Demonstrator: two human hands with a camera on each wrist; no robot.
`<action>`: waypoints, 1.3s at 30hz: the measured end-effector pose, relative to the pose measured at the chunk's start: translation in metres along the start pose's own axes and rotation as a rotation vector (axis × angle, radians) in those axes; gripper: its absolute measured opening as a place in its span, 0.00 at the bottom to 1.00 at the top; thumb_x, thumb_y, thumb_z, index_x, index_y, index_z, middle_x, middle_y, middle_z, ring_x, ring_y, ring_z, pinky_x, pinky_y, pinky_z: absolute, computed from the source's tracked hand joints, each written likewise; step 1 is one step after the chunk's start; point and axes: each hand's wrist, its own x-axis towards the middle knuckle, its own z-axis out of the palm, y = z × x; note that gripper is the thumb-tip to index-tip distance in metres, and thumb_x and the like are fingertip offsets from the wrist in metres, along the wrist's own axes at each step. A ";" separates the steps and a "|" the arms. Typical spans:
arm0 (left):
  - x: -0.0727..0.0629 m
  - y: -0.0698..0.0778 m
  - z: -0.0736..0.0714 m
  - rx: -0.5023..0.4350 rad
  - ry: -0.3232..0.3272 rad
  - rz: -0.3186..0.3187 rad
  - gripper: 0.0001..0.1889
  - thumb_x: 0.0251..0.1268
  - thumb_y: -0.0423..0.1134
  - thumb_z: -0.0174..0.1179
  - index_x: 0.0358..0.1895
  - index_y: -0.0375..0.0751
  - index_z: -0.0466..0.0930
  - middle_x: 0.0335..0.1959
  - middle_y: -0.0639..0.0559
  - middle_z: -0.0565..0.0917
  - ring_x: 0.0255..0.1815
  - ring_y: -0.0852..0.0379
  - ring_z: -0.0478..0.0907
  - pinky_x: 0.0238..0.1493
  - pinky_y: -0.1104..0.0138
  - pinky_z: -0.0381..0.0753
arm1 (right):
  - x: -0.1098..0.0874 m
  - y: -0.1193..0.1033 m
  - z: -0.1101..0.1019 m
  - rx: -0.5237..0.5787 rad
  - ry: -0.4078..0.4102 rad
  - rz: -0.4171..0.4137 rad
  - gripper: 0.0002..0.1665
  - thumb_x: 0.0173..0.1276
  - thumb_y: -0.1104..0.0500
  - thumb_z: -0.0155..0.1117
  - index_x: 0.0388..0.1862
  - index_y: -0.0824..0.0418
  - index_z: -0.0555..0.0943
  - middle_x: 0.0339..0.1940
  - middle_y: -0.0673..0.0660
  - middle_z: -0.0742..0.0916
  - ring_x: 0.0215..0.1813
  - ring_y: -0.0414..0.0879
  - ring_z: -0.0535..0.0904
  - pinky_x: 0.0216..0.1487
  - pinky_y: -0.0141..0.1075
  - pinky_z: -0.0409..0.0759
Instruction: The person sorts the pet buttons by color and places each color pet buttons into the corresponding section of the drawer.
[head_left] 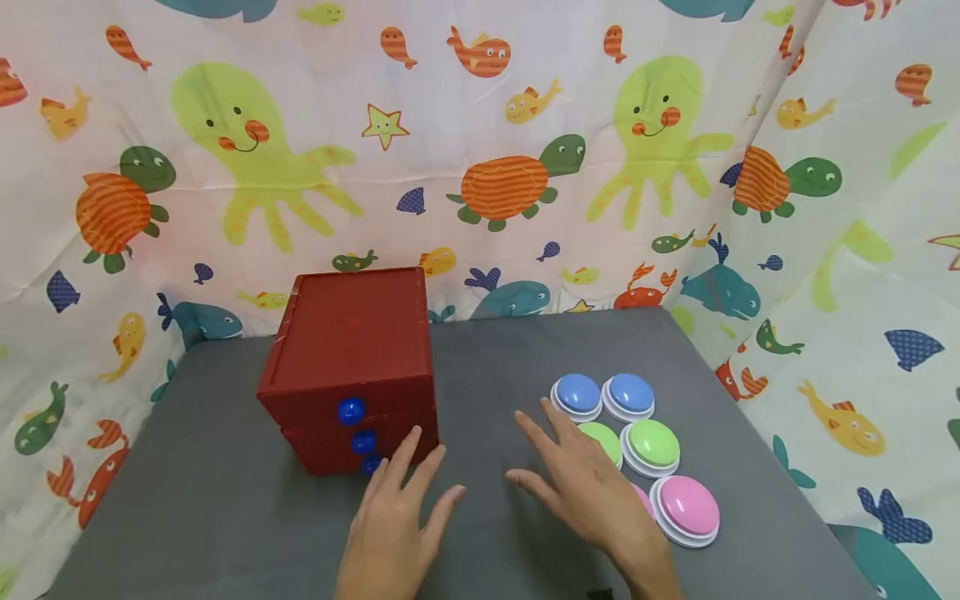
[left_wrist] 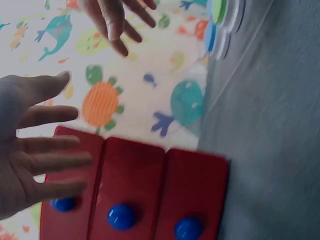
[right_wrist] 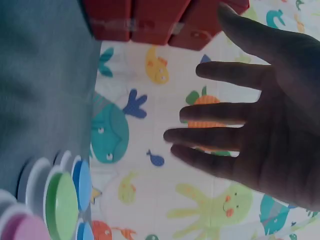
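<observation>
My left hand [head_left: 396,533], fingers spread and empty, hovers in front of a red drawer box [head_left: 360,333]. Three drawers with round blue knobs [left_wrist: 121,216] face me; in the head view the fingertips overlap the lowest knob, but the left wrist view shows no grip on it. My right hand [head_left: 588,483] hangs with straight, parted fingers above the table, to the left of the push buttons. It covers part of a green button [head_left: 602,442] and a pink one. Uncovered are two blue buttons [head_left: 578,393], another green button [head_left: 654,442] and another pink button [head_left: 688,506].
A dark grey table [head_left: 495,375] carries the box at left and the buttons at right. White cloth [head_left: 420,75] printed with sea animals hangs behind the table and along its sides. A small black object [head_left: 600,594] shows at the bottom edge.
</observation>
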 end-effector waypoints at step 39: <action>0.082 -0.139 -0.106 -0.203 -0.165 -0.437 0.37 0.81 0.61 0.48 0.80 0.37 0.64 0.69 0.26 0.77 0.64 0.30 0.82 0.59 0.39 0.86 | 0.075 -0.149 0.057 0.125 0.410 -0.418 0.20 0.70 0.54 0.75 0.59 0.57 0.87 0.58 0.51 0.85 0.42 0.39 0.85 0.44 0.22 0.83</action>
